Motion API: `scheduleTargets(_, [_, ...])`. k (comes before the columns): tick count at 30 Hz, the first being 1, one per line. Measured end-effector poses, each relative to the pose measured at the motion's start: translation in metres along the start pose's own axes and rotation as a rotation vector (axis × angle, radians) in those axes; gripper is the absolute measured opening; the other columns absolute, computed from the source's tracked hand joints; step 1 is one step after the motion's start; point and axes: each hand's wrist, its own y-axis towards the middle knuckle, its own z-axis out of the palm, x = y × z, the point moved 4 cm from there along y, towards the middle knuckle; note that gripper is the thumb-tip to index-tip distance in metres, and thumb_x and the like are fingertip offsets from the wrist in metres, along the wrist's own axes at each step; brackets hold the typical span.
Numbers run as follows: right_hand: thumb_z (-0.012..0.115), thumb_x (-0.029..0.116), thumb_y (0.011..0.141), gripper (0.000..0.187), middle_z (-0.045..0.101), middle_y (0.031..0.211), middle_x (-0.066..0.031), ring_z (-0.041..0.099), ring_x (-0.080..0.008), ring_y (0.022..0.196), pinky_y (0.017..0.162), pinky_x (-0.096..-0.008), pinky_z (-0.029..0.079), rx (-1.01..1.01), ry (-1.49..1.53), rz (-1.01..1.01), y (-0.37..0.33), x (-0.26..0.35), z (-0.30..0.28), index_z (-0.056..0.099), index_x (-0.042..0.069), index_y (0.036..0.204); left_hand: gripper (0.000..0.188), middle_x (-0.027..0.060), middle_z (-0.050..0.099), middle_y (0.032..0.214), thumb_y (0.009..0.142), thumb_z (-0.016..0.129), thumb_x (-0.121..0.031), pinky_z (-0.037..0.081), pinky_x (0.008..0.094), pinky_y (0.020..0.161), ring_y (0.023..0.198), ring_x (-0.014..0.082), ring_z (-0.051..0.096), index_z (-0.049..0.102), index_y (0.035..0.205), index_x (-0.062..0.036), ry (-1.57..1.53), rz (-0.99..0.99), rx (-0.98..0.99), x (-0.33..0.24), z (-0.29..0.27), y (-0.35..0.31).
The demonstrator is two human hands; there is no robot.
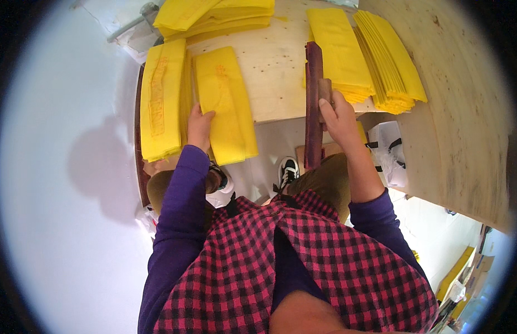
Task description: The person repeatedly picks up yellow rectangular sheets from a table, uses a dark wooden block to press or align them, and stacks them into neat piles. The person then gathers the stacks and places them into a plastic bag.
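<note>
My right hand [340, 118] is closed round the wooden handle [324, 92] of a long hand stamp [313, 106], a narrow bar stained dark red. The bar stands nearly lengthwise in front of me, past the table's front edge. My left hand [200, 127] grips the left edge of a folded yellow cloth [228, 106], thumb on top; its fingertips are hidden. Faint red marks show on this cloth, whose near end hangs over the table edge. Left of it lies another folded yellow cloth stack [161, 100] with a red printed mark.
On the pale wooden table [275, 72] lie more yellow cloth stacks [339, 53] at the right, a fanned one [389, 61] beside them, and a pile [219, 16] at the back left. A wooden panel [453, 111] rises on the right. A white wall [63, 195] stands left.
</note>
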Motion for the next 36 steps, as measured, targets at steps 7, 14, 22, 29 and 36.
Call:
scheduleTargets(7, [0.053,0.029,0.086,0.032,0.054,0.072,-0.0252,0.054,-0.0392,0.068,0.063,-0.042,0.043,-0.058,-0.034,0.029,-0.014,0.002,-0.02,0.045,-0.002,0.084,0.037,0.0109,0.059,0.106,0.079,0.048,0.005,0.047,0.03,0.08,0.092,0.0211,0.059,0.048,0.116,0.0015,-0.016,0.047,-0.013,0.011,-0.012,0.01])
scheduleTargets(14, [0.054,0.025,0.087,0.028,0.054,0.066,-0.0195,0.055,-0.0303,0.06,0.057,-0.038,0.043,-0.261,0.096,0.044,-0.016,-0.006,-0.055,0.046,-0.002,0.083,0.048,0.0165,0.054,0.117,0.077,0.058,-0.001,0.045,0.0318,0.085,0.103,0.0242,0.055,0.044,0.123,0.0048,0.556,0.351,-0.147,-0.002,-0.012,0.014])
scheduleTargets(22, [0.045,0.023,0.093,0.018,0.049,0.064,0.0022,0.042,-0.0047,0.048,0.042,-0.0197,0.035,-0.555,0.609,-0.003,-0.032,-0.011,-0.109,0.049,0.006,0.092,0.043,0.0169,0.056,0.115,0.079,0.062,-0.01,0.046,0.0327,0.083,0.101,0.0244,0.056,0.05,0.118,0.003,0.724,0.578,0.07,-0.027,0.086,-0.018])
scheduleTargets(29, [0.045,0.021,0.093,0.022,0.048,0.066,0.0051,0.037,-0.0019,0.047,0.041,-0.0181,0.031,-0.667,0.718,0.044,-0.049,-0.031,-0.118,0.052,0.006,0.107,0.034,0.0071,0.059,0.101,0.088,0.054,-0.022,0.046,0.0276,0.071,0.085,0.0161,0.057,0.053,0.115,-0.0013,0.5,0.029,0.474,-0.023,0.224,0.022])
scheduleTargets(36, [0.044,0.019,0.093,0.024,0.048,0.068,0.0059,0.035,-0.0015,0.048,0.043,-0.0181,0.028,-0.705,0.773,0.044,-0.051,-0.047,-0.13,0.051,0.005,0.111,0.033,0.0043,0.056,0.091,0.085,0.058,-0.032,0.04,0.0307,0.063,0.076,0.0157,0.052,0.056,0.102,-0.0044,0.544,-0.116,0.417,-0.008,0.306,0.067])
